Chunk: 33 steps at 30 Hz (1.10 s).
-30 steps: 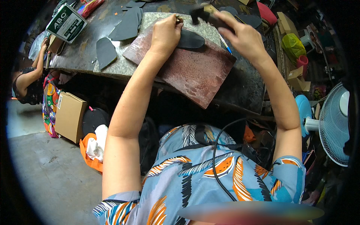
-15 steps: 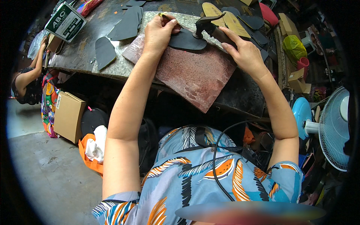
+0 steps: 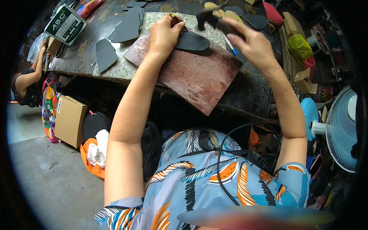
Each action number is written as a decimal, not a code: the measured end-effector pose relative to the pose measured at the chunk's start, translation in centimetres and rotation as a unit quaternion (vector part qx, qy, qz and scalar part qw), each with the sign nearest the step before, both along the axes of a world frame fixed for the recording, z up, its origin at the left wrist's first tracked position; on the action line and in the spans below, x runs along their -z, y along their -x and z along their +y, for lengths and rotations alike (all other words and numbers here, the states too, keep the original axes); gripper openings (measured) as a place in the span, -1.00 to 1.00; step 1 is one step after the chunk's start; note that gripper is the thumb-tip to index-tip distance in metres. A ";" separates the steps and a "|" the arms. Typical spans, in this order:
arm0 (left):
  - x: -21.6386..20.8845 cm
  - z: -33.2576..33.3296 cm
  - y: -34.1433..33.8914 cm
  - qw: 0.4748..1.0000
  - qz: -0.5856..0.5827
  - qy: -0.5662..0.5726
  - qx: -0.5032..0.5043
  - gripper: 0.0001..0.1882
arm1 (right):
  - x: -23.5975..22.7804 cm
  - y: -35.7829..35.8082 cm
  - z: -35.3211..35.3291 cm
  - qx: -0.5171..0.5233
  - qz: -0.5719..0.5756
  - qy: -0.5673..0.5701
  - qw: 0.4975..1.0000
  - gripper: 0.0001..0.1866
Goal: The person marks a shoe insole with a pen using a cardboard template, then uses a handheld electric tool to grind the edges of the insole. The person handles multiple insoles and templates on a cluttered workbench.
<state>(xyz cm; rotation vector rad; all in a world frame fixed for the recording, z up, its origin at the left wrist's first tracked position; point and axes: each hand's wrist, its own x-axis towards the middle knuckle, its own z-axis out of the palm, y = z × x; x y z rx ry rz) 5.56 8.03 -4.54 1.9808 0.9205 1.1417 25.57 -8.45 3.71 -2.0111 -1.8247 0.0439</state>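
Observation:
My right hand (image 3: 253, 44) is wrapped round the handle of a black hammer (image 3: 206, 20), blurred by motion and raised above the bench. Below it, a black shoe sole (image 3: 193, 41) lies flat on a reddish-brown stone slab (image 3: 199, 76). My left hand (image 3: 165, 34) is pinched at the far left end of this sole. A small yellowish tip pokes out between its fingers; what it belongs to is hidden. Beside the slab, under my right hand, lies a blue and white pen (image 3: 230, 45).
More dark soles (image 3: 105, 55) lie on the bench at left, yellow ones (image 3: 233, 16) at the far right. A white and green tub (image 3: 66, 25) stands at the far left, near another person's arm (image 3: 36, 69). A fan (image 3: 341, 128) and cardboard boxes (image 3: 71, 119) stand beside the bench.
The hammer has lifted off the sole and moved up with my right hand, uncovering the pen. My left hand stays at the sole's end, shifted only slightly.

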 end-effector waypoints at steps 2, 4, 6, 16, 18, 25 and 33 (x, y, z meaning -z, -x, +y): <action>-0.3 -0.3 -0.1 0.997 0.028 -0.079 0.000 -0.85 | -1.8 -0.4 0.8 -0.054 0.087 -0.147 0.984 -0.54; -0.6 -0.7 -0.2 0.985 0.073 -0.158 -0.008 -0.84 | -2.8 -0.5 0.9 -0.139 0.135 -0.269 0.943 -0.51; -0.8 -1.0 -0.7 0.967 0.101 -0.235 -0.011 -0.84 | -2.9 -0.5 0.8 -0.100 0.201 -0.295 0.929 -0.51; -0.2 -0.6 -0.4 0.986 0.079 -0.147 -0.026 -0.82 | 2.0 -0.1 -1.2 -0.014 -0.012 -0.021 1.000 -0.48; 0.0 -0.1 -0.2 0.994 -0.075 0.073 0.020 -0.84 | 2.4 0.2 -1.4 -0.012 -0.013 0.019 1.000 -0.48; 0.4 0.7 0.3 0.967 -0.190 0.170 0.021 -0.88 | 2.5 0.4 -1.3 0.007 -0.016 0.027 0.999 -0.48; 0.4 0.1 0.1 0.979 -0.151 0.131 0.036 -0.88 | 2.4 0.2 -1.3 0.002 -0.009 0.042 0.999 -0.47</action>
